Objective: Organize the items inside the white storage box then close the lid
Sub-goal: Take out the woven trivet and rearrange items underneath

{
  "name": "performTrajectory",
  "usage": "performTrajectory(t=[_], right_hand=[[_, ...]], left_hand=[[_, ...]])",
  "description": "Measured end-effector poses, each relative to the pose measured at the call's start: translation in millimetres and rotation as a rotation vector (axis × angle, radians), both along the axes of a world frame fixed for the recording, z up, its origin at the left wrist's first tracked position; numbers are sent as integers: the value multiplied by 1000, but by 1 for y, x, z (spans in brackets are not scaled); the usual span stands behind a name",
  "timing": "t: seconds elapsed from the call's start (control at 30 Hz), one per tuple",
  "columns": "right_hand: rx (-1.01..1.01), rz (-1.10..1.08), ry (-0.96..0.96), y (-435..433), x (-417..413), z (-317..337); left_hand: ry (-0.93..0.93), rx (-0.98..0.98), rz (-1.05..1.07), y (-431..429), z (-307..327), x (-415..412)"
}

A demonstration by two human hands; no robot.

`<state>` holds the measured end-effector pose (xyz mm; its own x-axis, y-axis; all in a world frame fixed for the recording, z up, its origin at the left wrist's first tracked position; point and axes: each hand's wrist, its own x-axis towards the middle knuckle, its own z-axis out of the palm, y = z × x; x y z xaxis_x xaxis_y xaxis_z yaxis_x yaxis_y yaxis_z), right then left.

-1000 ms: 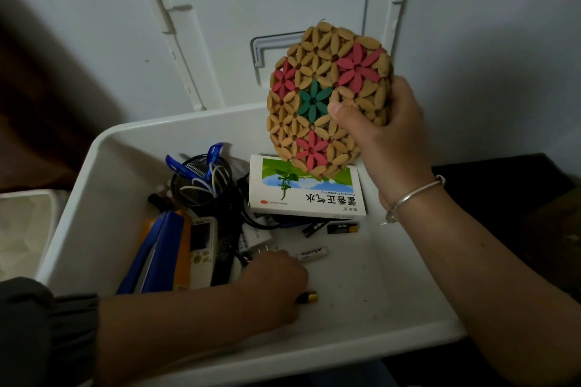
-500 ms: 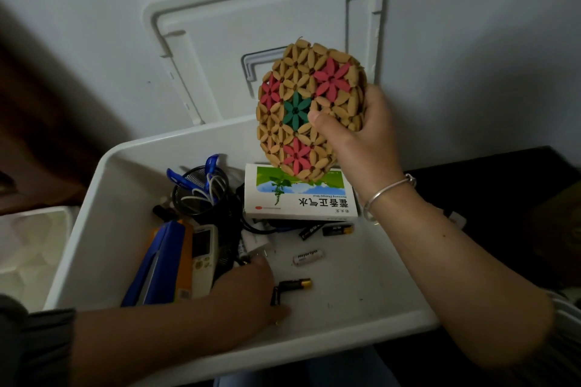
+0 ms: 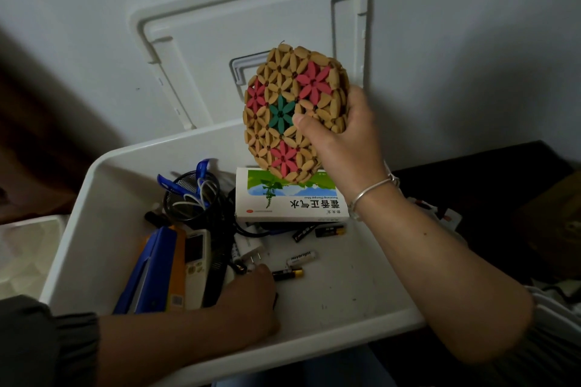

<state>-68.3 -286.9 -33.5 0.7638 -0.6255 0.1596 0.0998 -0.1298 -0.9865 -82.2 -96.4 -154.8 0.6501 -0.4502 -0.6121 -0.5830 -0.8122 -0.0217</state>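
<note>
One white box point(image 3: 314, 336) beside dark surface point(image 3: 490, 185) | lid point(image 3: 195, 28) against pale wall point(image 3: 471, 25) | right hand point(image 3: 342, 141) grips mat point(image 3: 283, 97) | left hand point(image 3: 248, 302): grip unclear

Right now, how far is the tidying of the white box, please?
Roughly midway. Done: the blue stapler and remote sit side by side at the left of the white box. In hand: the right hand holds the beaded mat above the medicine carton; the left hand reaches down by a loose battery. Left: gather the scattered batteries, place the mat, close the lid, which leans open against the wall.
</note>
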Motion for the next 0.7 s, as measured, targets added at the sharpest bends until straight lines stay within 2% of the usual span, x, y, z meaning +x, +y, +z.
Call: performTrajectory(t=[0.1,0.23,0.43,0.57,0.7], right_hand=[[3,2,-1,0,0,0],[5,10,-1,0,0,1],[-3,4,-1,0,0,1],[1,9,-6,0,1,0],[5,8,-12,0,1,-1]], left_hand=[[-72,58,-152,1,-4,2],[-76,114,-301,0,-8,7],[-267,-174,-407,-11,-1,20],[-354,-137,-550,-30,-5,19],[-453,-245,-740,-29,-16,22]])
